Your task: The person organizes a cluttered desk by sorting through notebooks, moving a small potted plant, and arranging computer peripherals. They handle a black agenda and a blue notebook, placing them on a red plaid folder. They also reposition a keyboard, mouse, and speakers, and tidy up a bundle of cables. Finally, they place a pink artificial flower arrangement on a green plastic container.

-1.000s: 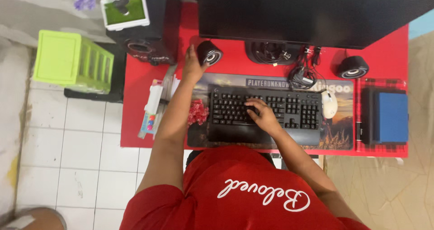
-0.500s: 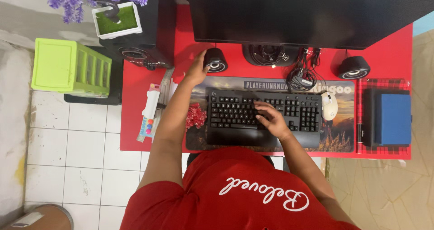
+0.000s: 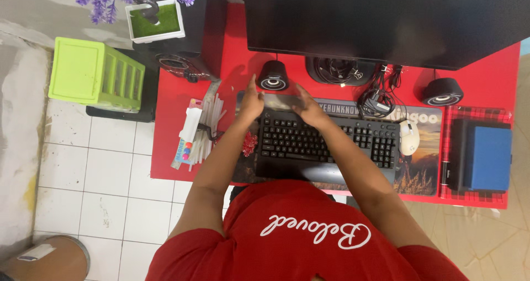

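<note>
A black keyboard (image 3: 326,140) lies on a printed desk mat (image 3: 419,170) on a red desk (image 3: 176,148). My left hand (image 3: 251,101) hovers at the keyboard's far left corner, fingers extended, just below a small round black speaker (image 3: 274,75). My right hand (image 3: 309,110) reaches over the keyboard's far edge a little to the right, fingers spread and blurred. The two hands flank a short stretch of mat behind the keyboard. Neither hand visibly holds anything. A large dark monitor (image 3: 386,16) stands behind.
A white mouse (image 3: 409,137) sits right of the keyboard, with tangled cables (image 3: 375,99) and a second speaker (image 3: 443,92) behind. A blue book (image 3: 488,157) lies far right. Papers and pens (image 3: 193,132), a red tuft (image 3: 249,143), a green crate (image 3: 91,74) and a purple-flowered potted plant (image 3: 154,19) are left.
My left hand let go of the small speaker, which now sits further right. My right hand left the keys and moved up to the keyboard's far edge.
</note>
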